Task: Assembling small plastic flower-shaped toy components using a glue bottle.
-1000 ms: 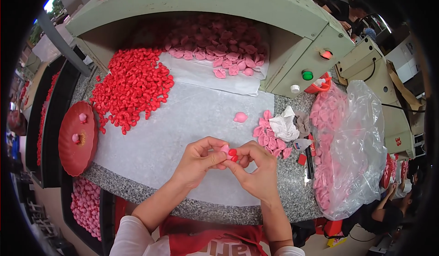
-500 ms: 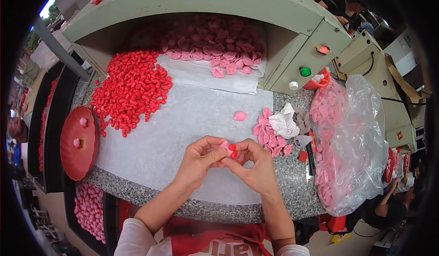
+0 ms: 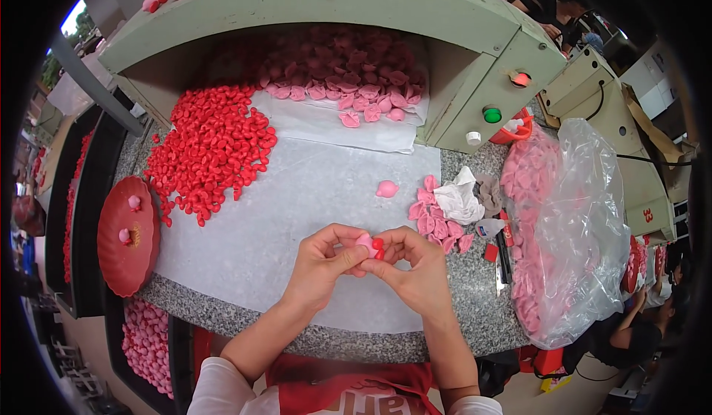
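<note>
Above the pale sheet [image 3: 319, 185], both hands are closed round one small pink toy figure [image 3: 364, 243] with two red foot pieces [image 3: 378, 244] on its right side. My left hand [image 3: 320, 264] pinches the pink body between thumb and fingers. At the red pieces, my right hand [image 3: 417, 272] presses with its thumb and fingertips, which partly cover them. A single pink ball-shaped body [image 3: 386, 189] lies on the sheet just beyond. To its right are several loose pink hollow shells [image 3: 437, 226].
Red pieces [image 3: 215, 148] form a heap left of a green metal housing [image 3: 319, 3] holding pink parts. A red dish [image 3: 111, 252] carries two figures. On the right lie a white cloth [image 3: 460, 198], a small bottle [image 3: 488, 227], a black pen [image 3: 503, 258] and a clear bag [image 3: 582, 244].
The pink figure has turned slightly in my fingers. My right thumb and fingertips now cover more of the lower red piece. Both hands stay in nearly the same place.
</note>
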Action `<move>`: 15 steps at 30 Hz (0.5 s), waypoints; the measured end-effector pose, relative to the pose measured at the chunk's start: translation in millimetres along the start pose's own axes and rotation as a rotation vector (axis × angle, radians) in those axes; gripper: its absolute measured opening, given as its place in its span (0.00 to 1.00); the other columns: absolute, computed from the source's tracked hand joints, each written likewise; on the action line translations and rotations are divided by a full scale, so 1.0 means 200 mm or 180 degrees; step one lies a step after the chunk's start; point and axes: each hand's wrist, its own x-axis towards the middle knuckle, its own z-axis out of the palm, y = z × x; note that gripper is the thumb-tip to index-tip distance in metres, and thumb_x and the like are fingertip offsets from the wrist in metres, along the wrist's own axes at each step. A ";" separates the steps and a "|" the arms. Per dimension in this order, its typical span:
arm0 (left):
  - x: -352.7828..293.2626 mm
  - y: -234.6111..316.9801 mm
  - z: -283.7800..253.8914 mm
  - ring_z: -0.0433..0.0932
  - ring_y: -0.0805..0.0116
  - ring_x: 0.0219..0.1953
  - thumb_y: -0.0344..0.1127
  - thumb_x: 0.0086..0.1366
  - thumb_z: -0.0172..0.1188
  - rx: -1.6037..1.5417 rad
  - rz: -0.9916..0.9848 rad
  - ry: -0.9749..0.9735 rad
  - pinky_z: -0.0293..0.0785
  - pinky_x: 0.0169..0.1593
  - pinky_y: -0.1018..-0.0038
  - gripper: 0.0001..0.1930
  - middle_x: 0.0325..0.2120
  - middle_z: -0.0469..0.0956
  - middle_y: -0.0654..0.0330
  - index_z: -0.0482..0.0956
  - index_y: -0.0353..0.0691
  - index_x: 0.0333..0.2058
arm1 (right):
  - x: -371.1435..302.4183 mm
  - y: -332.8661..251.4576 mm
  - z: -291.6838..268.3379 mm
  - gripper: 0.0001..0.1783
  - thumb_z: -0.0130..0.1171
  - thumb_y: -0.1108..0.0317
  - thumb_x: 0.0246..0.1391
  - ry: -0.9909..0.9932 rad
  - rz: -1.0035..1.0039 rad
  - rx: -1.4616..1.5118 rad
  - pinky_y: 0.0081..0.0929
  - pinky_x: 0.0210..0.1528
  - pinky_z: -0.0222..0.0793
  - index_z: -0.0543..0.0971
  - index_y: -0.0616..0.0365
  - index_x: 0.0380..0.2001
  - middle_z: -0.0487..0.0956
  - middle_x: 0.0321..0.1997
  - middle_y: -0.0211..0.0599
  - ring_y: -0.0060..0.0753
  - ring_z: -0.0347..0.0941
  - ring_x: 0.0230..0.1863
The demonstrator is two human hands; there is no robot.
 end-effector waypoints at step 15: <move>-0.01 -0.03 0.03 0.75 0.72 0.35 0.29 0.57 0.55 -0.0554 -0.0327 -0.0013 0.74 0.37 0.76 0.13 0.32 0.75 0.59 0.71 0.36 0.41 | -0.03 -0.05 -0.01 0.14 0.65 0.73 0.35 0.0465 -0.0390 -0.1048 0.17 0.26 0.65 0.75 0.60 0.29 0.74 0.24 0.31 0.20 0.68 0.22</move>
